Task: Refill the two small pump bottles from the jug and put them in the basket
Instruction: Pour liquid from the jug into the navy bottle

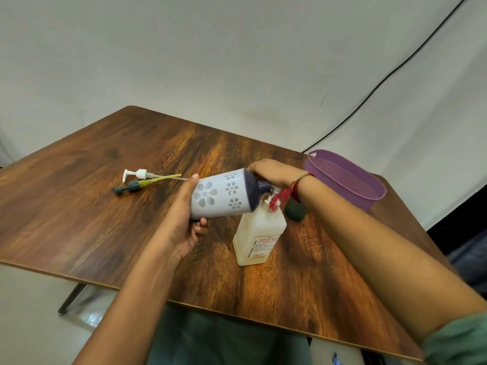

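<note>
A white jug (218,196) with flower cut-outs and a dark navy top lies tilted almost flat above the table. Its neck points right, over the mouth of a translucent white bottle (259,233) with a red-printed label. My left hand (181,222) grips the jug's base. My right hand (271,172) curls round its dark neck end. A small dark green bottle (295,209) stands just behind the white one, partly hidden by my right wrist. The purple basket (342,185) sits at the table's far right corner.
Two pump heads lie at the left of the wooden table (79,206): a white pump (137,174) and a dark pump (131,186) with a yellowish tube. A black cable runs down the wall behind the basket.
</note>
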